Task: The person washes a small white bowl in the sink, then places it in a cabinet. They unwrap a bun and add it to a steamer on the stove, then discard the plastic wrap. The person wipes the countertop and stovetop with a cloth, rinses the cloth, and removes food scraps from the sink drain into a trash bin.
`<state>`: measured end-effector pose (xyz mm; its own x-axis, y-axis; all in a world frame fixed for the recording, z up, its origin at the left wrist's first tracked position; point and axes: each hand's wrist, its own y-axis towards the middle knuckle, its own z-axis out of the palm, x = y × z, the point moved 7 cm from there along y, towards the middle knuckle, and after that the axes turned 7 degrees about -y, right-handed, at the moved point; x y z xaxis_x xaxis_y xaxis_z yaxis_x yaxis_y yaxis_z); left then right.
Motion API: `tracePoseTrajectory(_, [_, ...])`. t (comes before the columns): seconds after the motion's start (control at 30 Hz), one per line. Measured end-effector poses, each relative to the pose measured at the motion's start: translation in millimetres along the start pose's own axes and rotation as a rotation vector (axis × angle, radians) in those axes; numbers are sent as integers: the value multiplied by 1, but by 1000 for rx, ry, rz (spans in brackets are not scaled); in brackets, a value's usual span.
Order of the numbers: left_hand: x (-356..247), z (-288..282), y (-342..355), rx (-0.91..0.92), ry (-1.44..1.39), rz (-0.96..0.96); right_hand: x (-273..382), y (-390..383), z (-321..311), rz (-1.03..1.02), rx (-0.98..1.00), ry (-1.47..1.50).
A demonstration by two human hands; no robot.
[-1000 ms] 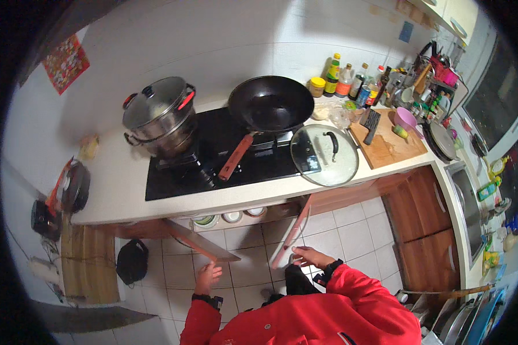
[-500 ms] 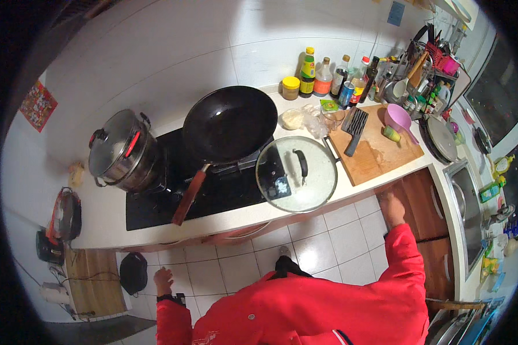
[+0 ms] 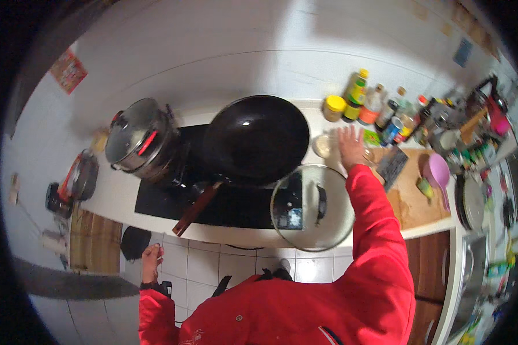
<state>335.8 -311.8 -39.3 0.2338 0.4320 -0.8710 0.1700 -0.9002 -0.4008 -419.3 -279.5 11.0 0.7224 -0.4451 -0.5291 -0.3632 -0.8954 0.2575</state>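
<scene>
Right hand (image 3: 351, 147): spread open just right of pale lump (image 3: 323, 146) on worktop (image 3: 112, 198)
Left hand (image 3: 151, 258): hangs low; cannot tell whether closed
Wok (image 3: 256, 138): sits handle-outward, presumably for easy grasping

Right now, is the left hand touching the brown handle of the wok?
Apart. The head view shows the left hand below and left of the brown wok handle, with floor tiles visible between them.
</scene>
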Motion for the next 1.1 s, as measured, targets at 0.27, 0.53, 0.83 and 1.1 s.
tracePoseTrajectory(0.27, [-7,-29,-14,-89,-99,-23,-16,59,23,-4,62,332])
tracePoseTrajectory(0.53, [-55,-15,25,159,-131,168,-85,81,-153,0,-156,403])
tracePoseTrajectory(0.83, [-146,-6,78,522,-328,225,83,34,-394,-210,278,1551])
tracePoseTrajectory(1.1, [-138,-34,112,1123,-592,-186,433,-23,-488,-595,712,1642])
